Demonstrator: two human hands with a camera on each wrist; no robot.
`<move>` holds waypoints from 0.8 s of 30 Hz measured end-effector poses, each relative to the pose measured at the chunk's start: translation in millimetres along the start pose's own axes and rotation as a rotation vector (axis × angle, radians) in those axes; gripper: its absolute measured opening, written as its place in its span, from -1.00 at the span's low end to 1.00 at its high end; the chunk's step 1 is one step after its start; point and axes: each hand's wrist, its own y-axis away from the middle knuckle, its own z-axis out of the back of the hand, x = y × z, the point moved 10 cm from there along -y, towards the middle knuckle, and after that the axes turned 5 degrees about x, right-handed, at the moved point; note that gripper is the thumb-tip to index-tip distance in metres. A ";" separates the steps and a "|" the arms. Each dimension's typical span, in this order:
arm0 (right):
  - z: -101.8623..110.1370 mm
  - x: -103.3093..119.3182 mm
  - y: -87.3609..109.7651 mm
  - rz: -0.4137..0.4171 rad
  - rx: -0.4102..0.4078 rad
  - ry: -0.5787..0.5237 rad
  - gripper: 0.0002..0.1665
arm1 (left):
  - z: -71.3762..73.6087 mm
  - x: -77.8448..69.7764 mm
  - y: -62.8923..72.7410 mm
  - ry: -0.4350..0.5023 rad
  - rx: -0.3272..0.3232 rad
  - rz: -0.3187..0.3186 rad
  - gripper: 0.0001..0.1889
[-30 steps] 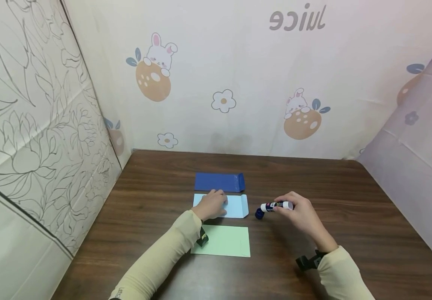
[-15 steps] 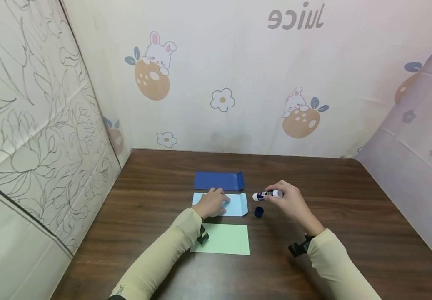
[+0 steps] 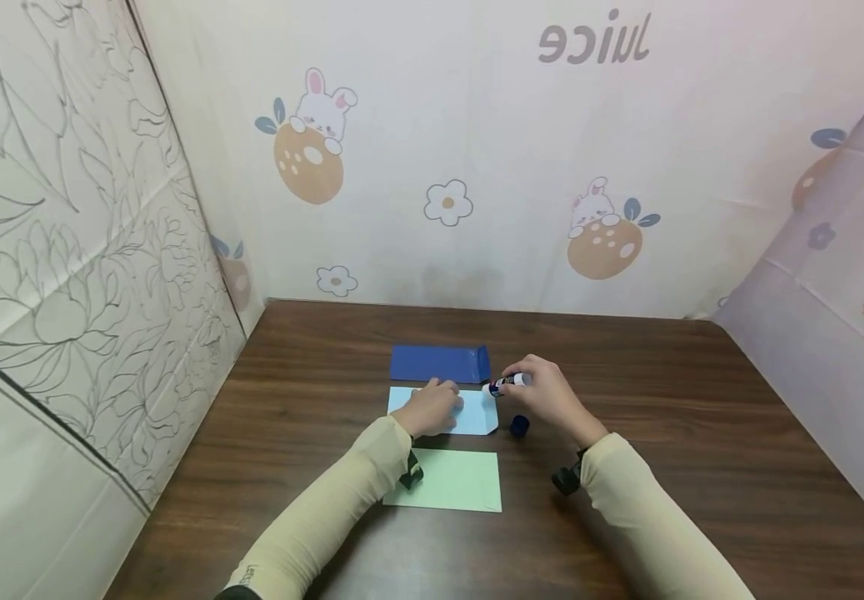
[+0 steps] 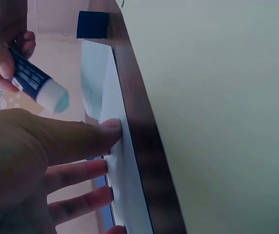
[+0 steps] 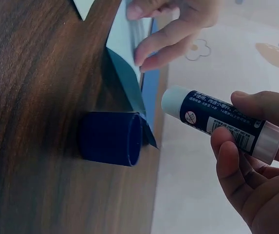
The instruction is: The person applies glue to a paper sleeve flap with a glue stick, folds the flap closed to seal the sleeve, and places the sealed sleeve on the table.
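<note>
My left hand presses its fingertips on a light blue envelope, thumb and fingers spread and fairly straight in the left wrist view. The flap at the envelope's right end is unfolded. Between thumb and fingers, my right hand grips an uncapped glue stick with a dark label and white ends. It is tilted, its glue end pointing left and down, overlapping the flap's upper corner in the head view. A dark blue cap stands on the table just right of the flap.
Behind the light blue envelope lies a dark blue envelope with its flap out to the right. A pale green envelope lies in front, partly under the left wrist. The brown wooden table meets a patterned cloth wall at the back.
My right hand has carried the glue stick leftward from above the cap to the light blue envelope's flap. My left hand has stayed on that envelope.
</note>
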 end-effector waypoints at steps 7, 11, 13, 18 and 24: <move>-18.3 -2.5 -10.1 -0.015 0.060 0.052 -0.73 | 0.5 3.3 -1.9 0.029 -0.006 0.016 -0.64; -25.6 -2.2 -11.9 -0.013 0.070 0.077 -0.73 | 0.5 3.3 -2.4 0.040 -0.009 0.015 -0.63; -28.0 0.1 -13.0 0.004 0.066 0.094 -0.73 | 0.0 3.5 -3.2 0.034 -0.012 0.014 -0.63; -32.8 4.6 -17.2 0.046 0.054 0.137 -0.74 | -0.1 4.8 -4.8 0.024 -0.025 0.014 -0.63; -38.5 10.5 -13.9 0.066 0.081 0.183 -0.77 | 1.3 5.2 -5.1 0.023 -0.035 0.018 -0.65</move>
